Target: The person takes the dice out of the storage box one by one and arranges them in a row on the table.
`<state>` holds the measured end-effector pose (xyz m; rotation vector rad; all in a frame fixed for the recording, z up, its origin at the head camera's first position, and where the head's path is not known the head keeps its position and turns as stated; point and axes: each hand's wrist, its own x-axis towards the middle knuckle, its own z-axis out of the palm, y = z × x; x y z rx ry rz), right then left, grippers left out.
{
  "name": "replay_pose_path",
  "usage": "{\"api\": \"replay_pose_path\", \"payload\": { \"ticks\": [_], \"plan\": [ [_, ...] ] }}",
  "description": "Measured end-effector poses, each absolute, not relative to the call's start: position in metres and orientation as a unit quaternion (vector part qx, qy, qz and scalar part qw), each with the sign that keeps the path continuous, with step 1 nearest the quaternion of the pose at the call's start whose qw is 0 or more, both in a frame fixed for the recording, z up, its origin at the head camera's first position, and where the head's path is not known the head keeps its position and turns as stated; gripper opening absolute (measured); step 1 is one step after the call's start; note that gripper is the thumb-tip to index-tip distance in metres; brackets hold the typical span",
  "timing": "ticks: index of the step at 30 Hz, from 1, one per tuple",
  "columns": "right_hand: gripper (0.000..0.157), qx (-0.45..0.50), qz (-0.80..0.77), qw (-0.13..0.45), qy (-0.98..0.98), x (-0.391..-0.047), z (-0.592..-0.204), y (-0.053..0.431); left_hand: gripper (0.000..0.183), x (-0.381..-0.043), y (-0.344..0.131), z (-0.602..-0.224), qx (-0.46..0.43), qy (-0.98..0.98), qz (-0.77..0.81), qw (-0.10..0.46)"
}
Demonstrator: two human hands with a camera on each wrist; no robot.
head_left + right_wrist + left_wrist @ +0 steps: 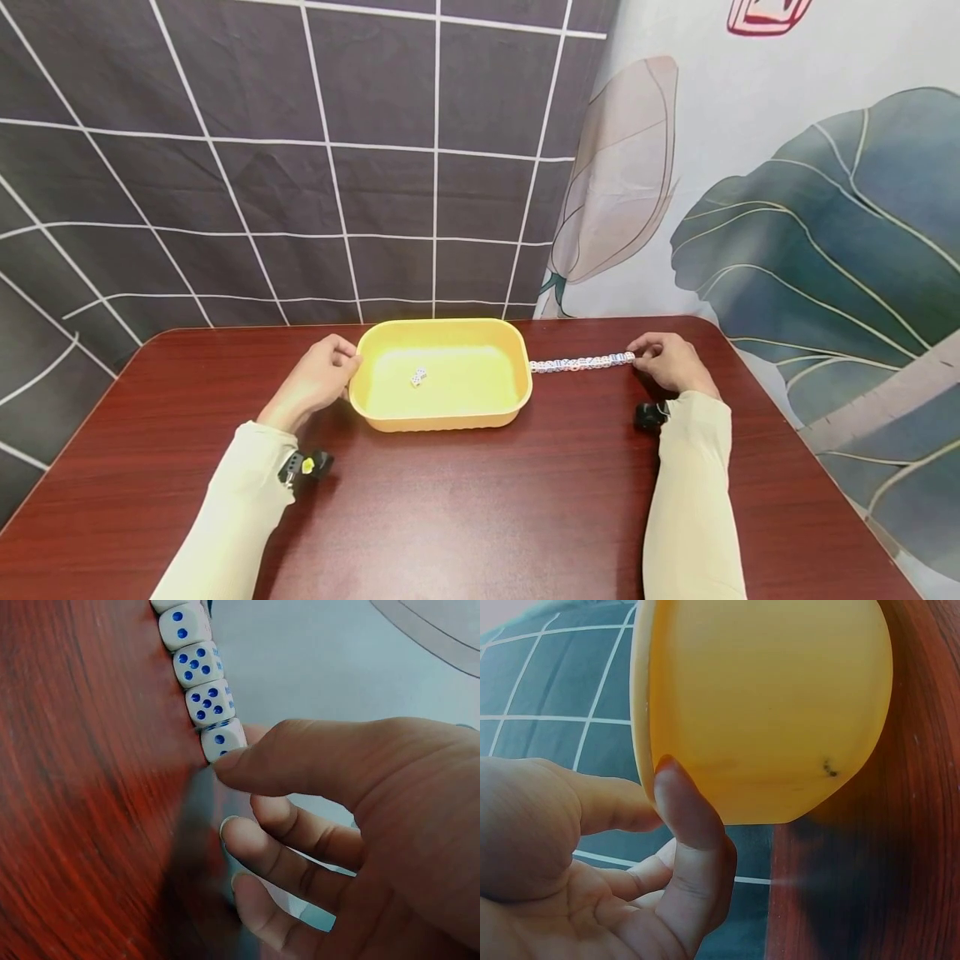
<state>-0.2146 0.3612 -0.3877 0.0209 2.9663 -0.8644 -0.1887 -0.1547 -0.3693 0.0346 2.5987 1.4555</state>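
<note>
A yellow plastic basin [442, 422] stands on the table, and my left hand [318, 371] pinches its left rim between thumb and finger. In the left wrist view the thumb and a bent finger sit on either side of the basin's edge [641, 697]. Two white dice [418, 377] lie inside the basin. From its right side a straight row of white dice [581, 363] runs to my right hand [671, 362]. That hand pinches the end die [219, 736], which has blue pips, while the other fingers curl loosely below.
The dark red wooden table [465, 508] ends just behind the basin. A dark cloth with white grid lines [382, 192] hangs behind it, and a leaf-patterned cloth [810, 217] hangs at the right. Each wrist wears a small black camera [651, 416].
</note>
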Motion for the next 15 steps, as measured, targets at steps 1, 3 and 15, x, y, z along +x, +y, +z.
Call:
{"api": "replay_pose_path", "payload": {
  "ticks": [1,3,15],
  "plan": [
    [0.023,0.006,-0.28,0.024,0.96,-0.215,-0.387,0.361,0.021,-0.189,-0.155,-0.369,0.011,0.87,0.487,0.081],
    [0.023,0.007,-0.28,0.022,0.96,-0.214,-0.386,0.36,0.021,-0.189,-0.155,-0.37,0.011,0.871,0.485,0.081],
    [0.025,-0.009,-0.263,-0.02,0.965,-0.216,-0.367,0.342,0.021,-0.189,-0.155,-0.369,0.008,0.871,0.483,0.084]
  ]
}}
